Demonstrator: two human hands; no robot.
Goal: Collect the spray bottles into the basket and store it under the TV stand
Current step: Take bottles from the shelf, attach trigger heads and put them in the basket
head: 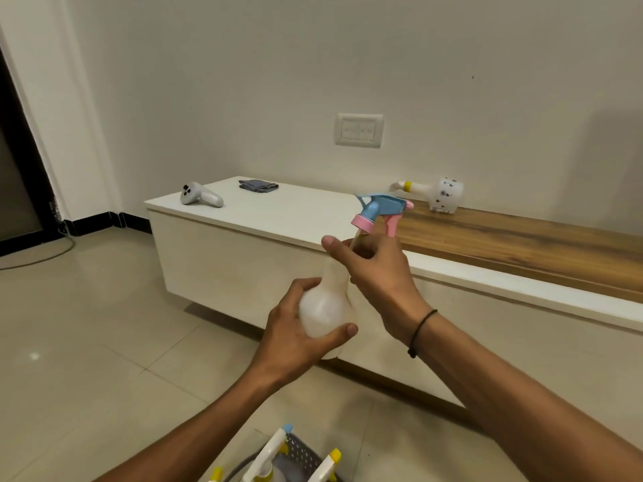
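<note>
- The left hand (pixel 295 328) was wrapped around the round belly of a cloudy white spray bottle (pixel 327 307), thumb across its front.
- The right hand (pixel 375 273) gripped the same bottle at its narrow neck, a thin black band (pixel 419 330) around that wrist.
- The bottle stood nearly upright in the air in front of the TV stand (pixel 243 259), its blue and pink spray head (pixel 381 210) above the right hand's fingers.
- At the bottom edge sat a grey perforated basket (pixel 302 453) on the floor, with white spray heads tipped in yellow showing inside it; how many bottles it held could not be told.
- The stand was a long, low cabinet with a white front, its top white on the left part and wood-grained on the right.
- On the wood part, near the wall, a second bottle (pixel 438 194), white with small dark marks, lay on its side.
- On the white part lay a white handheld controller (pixel 200 195) and, well apart from it, a folded grey cloth (pixel 258 185).
- A white switch plate (pixel 359 130) sat on the plain pale wall above the stand.
- The floor (pixel 87 325) was glossy beige tile, with a dark doorway at the far left.
</note>
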